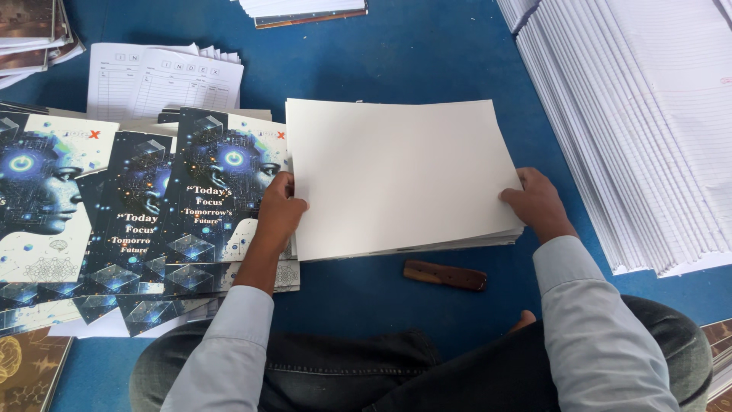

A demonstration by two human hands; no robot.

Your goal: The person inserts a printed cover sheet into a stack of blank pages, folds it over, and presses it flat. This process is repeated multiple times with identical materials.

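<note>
Dark printed covers (137, 221) fan across the left; index sheets (164, 80) lie upper left; ruled paper stacks (648, 137) fill the right; a brown wooden tool (444, 275) lies lower centre.

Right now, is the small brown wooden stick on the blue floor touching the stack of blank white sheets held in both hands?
Apart. The head view shows a strip of blue floor between the brown wooden stick and the white sheet stack.

Blank sheet stack (396, 172): plain off-white. Printed covers (213, 206): dark blue-black, glowing blue circuit/face artwork, white lettering, pale lower corner. Index sheets (164, 80): white with thin grey ruled table lines. Ruled paper pile (648, 130): white, faint lines, pink margin. Floor mat (427, 53): solid blue. Wooden piece (444, 275): dark brown. Sleeves (591, 320): pale grey-blue. Trousers (366, 378): dark grey.
</note>
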